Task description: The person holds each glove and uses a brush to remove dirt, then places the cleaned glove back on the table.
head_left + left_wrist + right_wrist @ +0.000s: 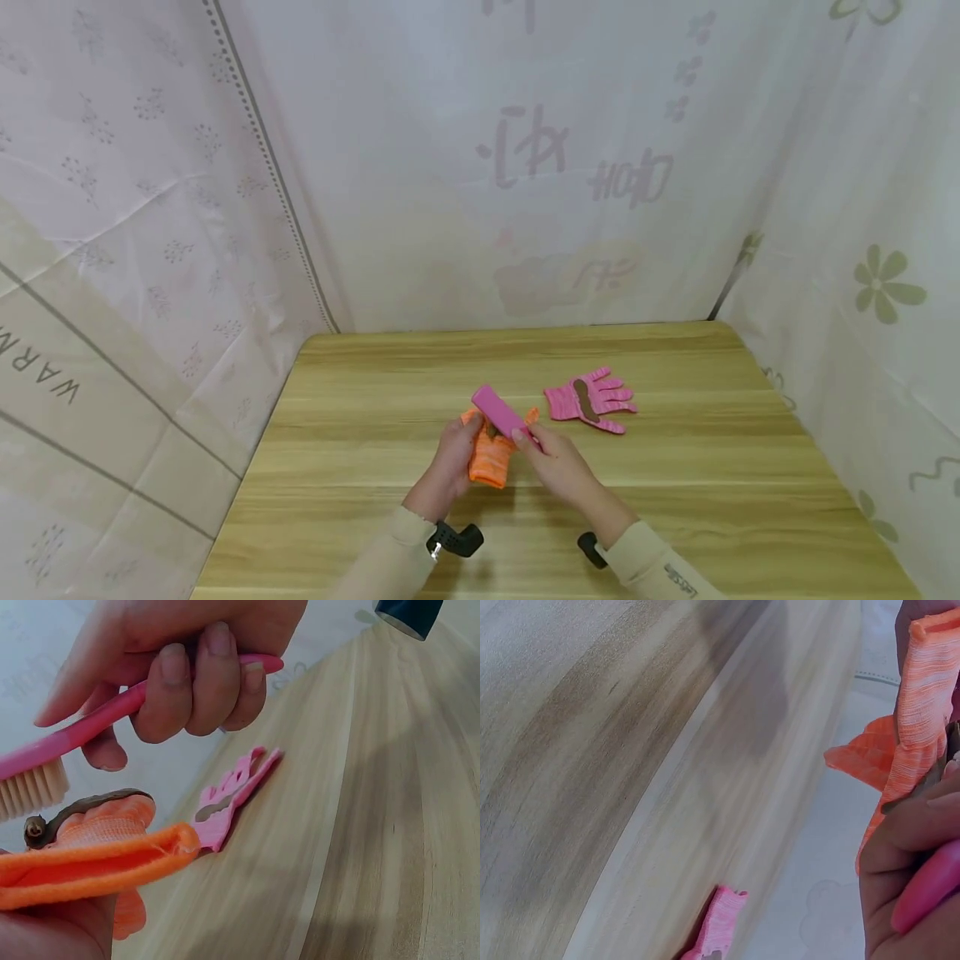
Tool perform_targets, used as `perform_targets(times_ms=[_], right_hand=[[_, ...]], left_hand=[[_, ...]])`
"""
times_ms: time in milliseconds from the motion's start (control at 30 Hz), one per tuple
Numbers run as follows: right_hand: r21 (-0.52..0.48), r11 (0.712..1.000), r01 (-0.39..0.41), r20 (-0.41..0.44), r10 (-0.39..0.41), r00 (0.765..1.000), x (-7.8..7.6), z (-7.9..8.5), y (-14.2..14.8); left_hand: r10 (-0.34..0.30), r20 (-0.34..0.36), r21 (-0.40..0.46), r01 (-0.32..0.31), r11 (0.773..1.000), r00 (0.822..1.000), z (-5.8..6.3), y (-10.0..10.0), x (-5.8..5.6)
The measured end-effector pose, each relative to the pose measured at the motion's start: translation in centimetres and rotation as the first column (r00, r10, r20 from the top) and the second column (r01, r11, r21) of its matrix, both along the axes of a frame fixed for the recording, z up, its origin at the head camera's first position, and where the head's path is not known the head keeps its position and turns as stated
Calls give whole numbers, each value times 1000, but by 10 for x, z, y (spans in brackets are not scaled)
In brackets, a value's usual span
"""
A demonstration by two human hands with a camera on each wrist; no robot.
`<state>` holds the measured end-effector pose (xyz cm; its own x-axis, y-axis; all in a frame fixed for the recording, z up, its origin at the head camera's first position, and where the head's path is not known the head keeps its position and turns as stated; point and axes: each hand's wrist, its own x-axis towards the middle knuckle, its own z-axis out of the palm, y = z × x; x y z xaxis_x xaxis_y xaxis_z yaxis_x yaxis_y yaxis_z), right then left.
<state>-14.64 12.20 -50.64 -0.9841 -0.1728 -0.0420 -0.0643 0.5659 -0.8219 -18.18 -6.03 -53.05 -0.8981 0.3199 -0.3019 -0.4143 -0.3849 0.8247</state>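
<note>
My left hand (452,457) holds an orange knit glove (491,463) above the table, thumb on its near side. In the left wrist view the glove's open cuff (97,874) faces the camera, and a brown smear (90,810) runs across the knit. My right hand (561,469) grips a pink brush (498,412) by its handle, fingers curled round it. Pale bristles (34,791) point down close over the brown smear. From the right wrist, the orange glove (922,705) hangs beside the right hand (907,847), which hides most of the brush.
A pink glove (592,400) with a brown band across it lies flat on the wooden table (375,375), to the right of and beyond the hands. Printed cloth curtains (450,167) stand behind the table and on both sides. Each wrist wears a black band.
</note>
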Motion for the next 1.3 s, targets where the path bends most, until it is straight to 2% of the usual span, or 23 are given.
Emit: perform_targets(times_ms=[133,300,367,733,1100,1300], right_hand=[[48,999,-13,-20,14,1000,1,-1,0],[175,985,-4,11,2,1000,1,-2,2],[192,981,12,14,-15,1000,1,-1,3],[168,986,23,6,-24,1000,1,3,13],[148,989,25,23,-28,999,2,0,20],[130,991,36,32,-41,999,4,-3,23]], left_hand=[[5,-3,-26,-5,1000,1000,-1,2,2],[19,-5,-38,-19,999,1000,-1,2,2],[26,2,-42,-26,999,1000,0,1,1],[72,-23,-92,-74,993,997,7,-5,-6],[97,-10,-68,-97,993,995,12,-12,-7],[71,-4,7,-71,997,997,12,-16,-6]])
